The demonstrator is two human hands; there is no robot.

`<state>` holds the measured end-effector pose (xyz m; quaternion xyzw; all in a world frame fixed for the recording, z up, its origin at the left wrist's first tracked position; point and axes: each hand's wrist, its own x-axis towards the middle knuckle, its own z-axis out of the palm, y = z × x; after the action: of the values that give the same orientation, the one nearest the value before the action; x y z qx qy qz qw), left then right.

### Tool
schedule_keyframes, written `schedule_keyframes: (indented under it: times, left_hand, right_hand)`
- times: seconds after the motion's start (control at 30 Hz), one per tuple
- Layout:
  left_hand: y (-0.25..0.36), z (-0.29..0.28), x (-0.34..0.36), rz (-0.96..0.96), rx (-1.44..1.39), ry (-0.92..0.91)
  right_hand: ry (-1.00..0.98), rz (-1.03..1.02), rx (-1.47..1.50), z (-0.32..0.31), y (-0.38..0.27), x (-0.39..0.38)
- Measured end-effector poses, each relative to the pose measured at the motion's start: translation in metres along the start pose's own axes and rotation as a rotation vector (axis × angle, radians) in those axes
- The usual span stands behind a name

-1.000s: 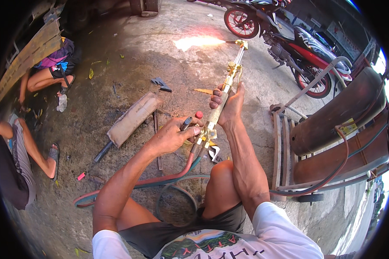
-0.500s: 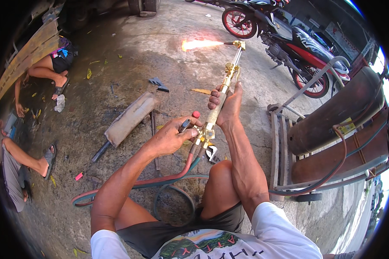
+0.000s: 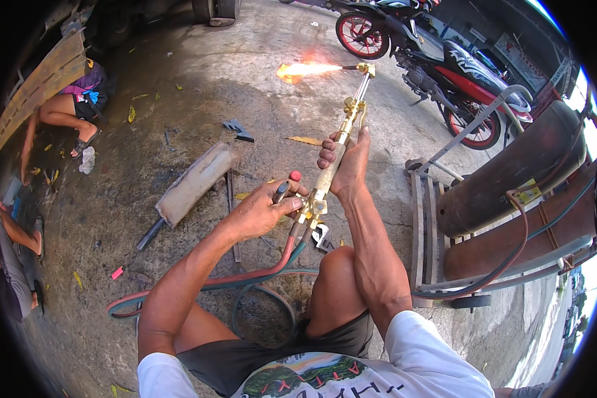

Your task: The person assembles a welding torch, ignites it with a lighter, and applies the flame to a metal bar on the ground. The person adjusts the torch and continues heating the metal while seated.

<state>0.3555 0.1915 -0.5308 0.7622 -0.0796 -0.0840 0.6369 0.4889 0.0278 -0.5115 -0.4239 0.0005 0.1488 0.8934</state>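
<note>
Within right fingers [image 3: 327, 154], lit torch [image 3: 326, 178], left fingers [image 3: 288, 205] at its base

Red and dark lettering [image 3: 353, 367] marks the white shirt [image 3: 438, 348]; a dark cylinder's [image 3: 497, 176] yellow label [image 3: 529, 194] is too small to read.

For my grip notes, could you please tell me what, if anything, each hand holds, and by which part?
The right hand holds the torch by its handle; the left hand touches its valve end and holds a dark tube, grip point hidden.
</note>
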Motion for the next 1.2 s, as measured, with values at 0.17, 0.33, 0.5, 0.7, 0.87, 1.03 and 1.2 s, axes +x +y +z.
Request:
schedule_keyframes:
  times: [0.17, 0.33, 0.5, 0.7, 0.87, 1.03, 1.2]
  left_hand:
    - [-0.001, 0.000, -0.001, -0.008, -0.027, 0.018]
    - [-0.001, 0.000, 0.000, -0.003, -0.001, 0.010]
    - [-0.011, -0.010, 0.004, 0.116, 0.110, 0.047]
    - [0.063, -0.035, 0.053, 0.122, 0.516, 0.312]
    - [0.085, -0.033, 0.135, 0.335, 0.616, 0.642]
    - [0.095, -0.021, 0.149, 0.291, 0.758, 0.609]
    - [0.092, -0.023, 0.157, 0.256, 0.751, 0.611]
  right_hand:
    - [0.017, -0.010, 0.004, 0.008, -0.001, -0.005]
    - [0.002, -0.008, -0.015, 0.002, 0.001, -0.001]
    - [0.010, -0.002, -0.007, 0.007, 0.001, -0.003]
    - [0.017, 0.031, -0.066, 0.008, 0.006, -0.011]
    - [-0.059, 0.046, -0.182, 0.030, 0.017, -0.018]
    - [-0.055, 0.033, -0.221, 0.029, 0.020, -0.018]
    - [-0.057, 0.007, -0.221, 0.028, 0.016, -0.021]
